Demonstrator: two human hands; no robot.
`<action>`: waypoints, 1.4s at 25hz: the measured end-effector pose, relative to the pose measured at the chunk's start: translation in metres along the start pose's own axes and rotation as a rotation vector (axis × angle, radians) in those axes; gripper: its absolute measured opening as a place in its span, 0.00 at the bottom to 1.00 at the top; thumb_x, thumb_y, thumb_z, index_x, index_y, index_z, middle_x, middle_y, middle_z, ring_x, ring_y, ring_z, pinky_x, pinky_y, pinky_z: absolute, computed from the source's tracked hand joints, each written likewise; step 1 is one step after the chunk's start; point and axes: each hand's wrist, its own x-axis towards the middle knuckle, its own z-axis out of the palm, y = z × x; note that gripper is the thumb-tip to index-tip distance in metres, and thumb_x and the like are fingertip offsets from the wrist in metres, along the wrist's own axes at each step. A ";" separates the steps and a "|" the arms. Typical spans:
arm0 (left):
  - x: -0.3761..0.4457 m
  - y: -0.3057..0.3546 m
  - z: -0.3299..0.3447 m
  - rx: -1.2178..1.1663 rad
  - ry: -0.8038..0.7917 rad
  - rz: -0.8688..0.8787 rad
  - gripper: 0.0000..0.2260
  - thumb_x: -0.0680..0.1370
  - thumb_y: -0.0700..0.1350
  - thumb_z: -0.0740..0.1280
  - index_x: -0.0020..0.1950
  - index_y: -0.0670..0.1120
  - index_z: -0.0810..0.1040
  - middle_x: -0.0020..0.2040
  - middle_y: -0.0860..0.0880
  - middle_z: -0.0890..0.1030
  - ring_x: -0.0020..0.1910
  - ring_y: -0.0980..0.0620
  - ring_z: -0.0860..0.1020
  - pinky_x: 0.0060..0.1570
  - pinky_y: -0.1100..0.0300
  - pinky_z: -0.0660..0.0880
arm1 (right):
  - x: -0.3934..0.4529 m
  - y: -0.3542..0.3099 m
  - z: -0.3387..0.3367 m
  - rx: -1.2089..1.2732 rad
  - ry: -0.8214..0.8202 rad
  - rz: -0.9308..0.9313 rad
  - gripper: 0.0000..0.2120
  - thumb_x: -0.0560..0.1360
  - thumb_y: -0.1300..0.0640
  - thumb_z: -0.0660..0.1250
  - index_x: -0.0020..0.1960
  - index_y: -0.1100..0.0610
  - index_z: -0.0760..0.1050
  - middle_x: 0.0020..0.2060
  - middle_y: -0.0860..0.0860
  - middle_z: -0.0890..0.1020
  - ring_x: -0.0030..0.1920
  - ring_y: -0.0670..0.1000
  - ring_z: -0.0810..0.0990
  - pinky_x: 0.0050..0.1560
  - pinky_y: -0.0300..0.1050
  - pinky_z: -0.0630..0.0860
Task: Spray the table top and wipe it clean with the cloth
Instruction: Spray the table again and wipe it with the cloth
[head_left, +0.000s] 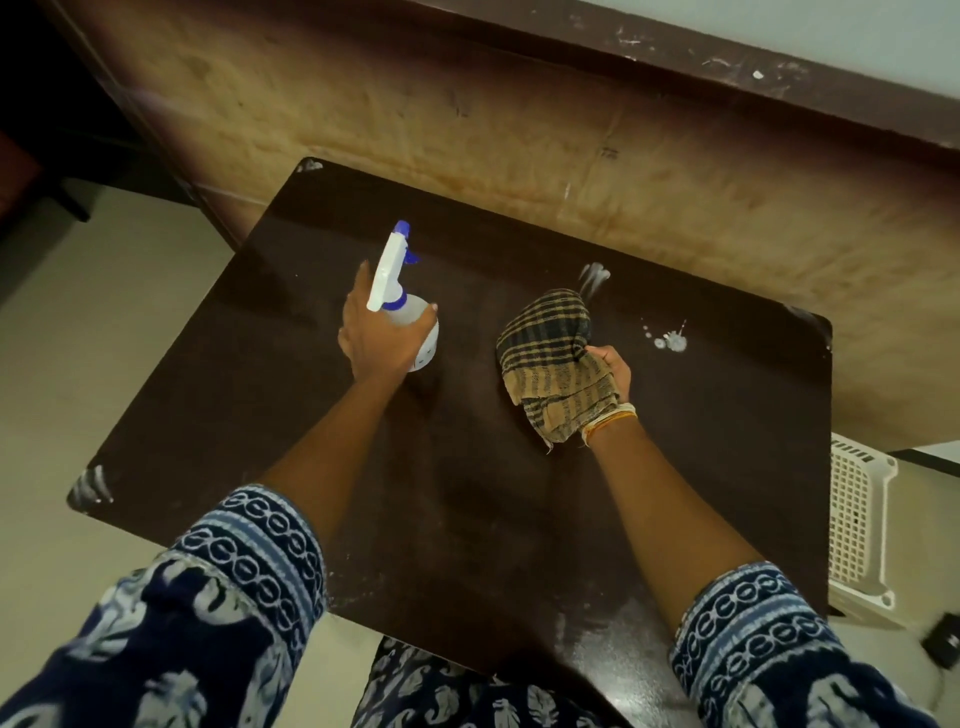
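A dark brown table top (467, 509) fills the middle of the view. My left hand (376, 335) grips a white spray bottle (402, 296) with a blue nozzle, standing near the table's centre, nozzle pointing away from me. My right hand (613, 371) holds a bunched brown and black checked cloth (553, 364) against the table to the right of the bottle. White splashes (670, 340) lie just right of the cloth and a white streak (595, 275) just beyond it.
White smears mark the table's far-left corner (310, 166) and near-left corner (91, 491). A worn tan wall (519, 119) runs behind the table. A white lattice basket (857, 525) stands on the floor at the right, with a small black object (943, 644) near it.
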 end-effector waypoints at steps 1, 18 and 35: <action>-0.011 -0.005 0.005 0.084 0.037 -0.092 0.42 0.68 0.58 0.76 0.76 0.48 0.60 0.70 0.48 0.70 0.70 0.48 0.68 0.69 0.47 0.67 | -0.001 0.002 -0.001 -0.018 0.020 0.003 0.04 0.65 0.58 0.63 0.35 0.57 0.68 0.33 0.53 0.75 0.36 0.54 0.74 0.44 0.47 0.73; -0.089 0.029 0.087 0.189 -0.285 0.190 0.11 0.76 0.40 0.64 0.59 0.46 0.71 0.44 0.46 0.77 0.46 0.48 0.77 0.46 0.51 0.75 | -0.029 -0.065 -0.027 -0.916 0.207 -0.241 0.19 0.78 0.38 0.56 0.58 0.47 0.78 0.56 0.55 0.79 0.58 0.57 0.75 0.59 0.59 0.70; -0.012 0.005 0.154 0.653 -0.226 0.472 0.20 0.83 0.50 0.54 0.76 0.58 0.64 0.79 0.49 0.60 0.79 0.47 0.55 0.74 0.40 0.49 | 0.088 -0.072 -0.072 -2.068 0.377 -0.724 0.24 0.81 0.41 0.49 0.76 0.35 0.55 0.79 0.48 0.57 0.78 0.60 0.54 0.74 0.66 0.51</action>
